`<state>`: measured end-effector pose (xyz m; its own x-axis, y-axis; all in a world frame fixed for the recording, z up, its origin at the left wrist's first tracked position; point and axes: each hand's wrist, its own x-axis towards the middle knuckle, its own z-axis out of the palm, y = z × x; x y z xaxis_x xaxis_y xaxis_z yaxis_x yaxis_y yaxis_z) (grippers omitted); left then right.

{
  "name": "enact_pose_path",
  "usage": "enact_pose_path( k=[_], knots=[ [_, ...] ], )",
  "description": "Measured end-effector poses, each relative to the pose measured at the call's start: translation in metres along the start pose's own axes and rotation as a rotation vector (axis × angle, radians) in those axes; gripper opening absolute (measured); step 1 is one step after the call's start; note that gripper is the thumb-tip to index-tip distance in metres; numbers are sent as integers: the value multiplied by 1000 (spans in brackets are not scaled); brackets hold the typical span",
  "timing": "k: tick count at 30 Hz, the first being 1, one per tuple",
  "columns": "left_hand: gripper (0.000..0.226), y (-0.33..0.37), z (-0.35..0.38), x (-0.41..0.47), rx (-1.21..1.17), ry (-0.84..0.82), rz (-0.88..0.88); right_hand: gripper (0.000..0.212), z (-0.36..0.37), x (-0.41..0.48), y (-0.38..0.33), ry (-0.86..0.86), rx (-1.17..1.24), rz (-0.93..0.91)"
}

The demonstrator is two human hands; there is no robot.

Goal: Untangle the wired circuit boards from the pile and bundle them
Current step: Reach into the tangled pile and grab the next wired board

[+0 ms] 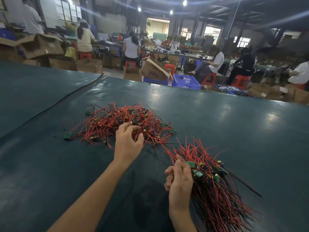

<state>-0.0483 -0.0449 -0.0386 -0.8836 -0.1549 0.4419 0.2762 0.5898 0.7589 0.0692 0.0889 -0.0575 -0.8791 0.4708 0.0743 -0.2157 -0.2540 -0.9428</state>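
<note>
Dim hall with ceiling lamps [184, 2], cardboard boxes [41, 46], red stools [209, 78], blue crates [186, 81].

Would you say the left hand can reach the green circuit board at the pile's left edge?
Probably yes: the green circuit board lies uncovered beside the pile, the left hand close by, though its wires run into the tangle.

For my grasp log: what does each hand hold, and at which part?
The right hand seems to pinch a red wire along its length, beside the bundle. The left hand curls into the tangled pile; its grip cannot be told.
</note>
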Motion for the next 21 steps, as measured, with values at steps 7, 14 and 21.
enact_pose_path(
  k=[7,14,21],
  knots=[
    [51,-6,6,48,336,-308,-126,14,4,2,3,-23,-7,27],
    [33,-18,5,51,479,-238,-99,17,2,4,4,-23,3,16],
    [25,-30,0,29,158,-148,4,19,2,4,6,-35,-4,20]
  ],
)
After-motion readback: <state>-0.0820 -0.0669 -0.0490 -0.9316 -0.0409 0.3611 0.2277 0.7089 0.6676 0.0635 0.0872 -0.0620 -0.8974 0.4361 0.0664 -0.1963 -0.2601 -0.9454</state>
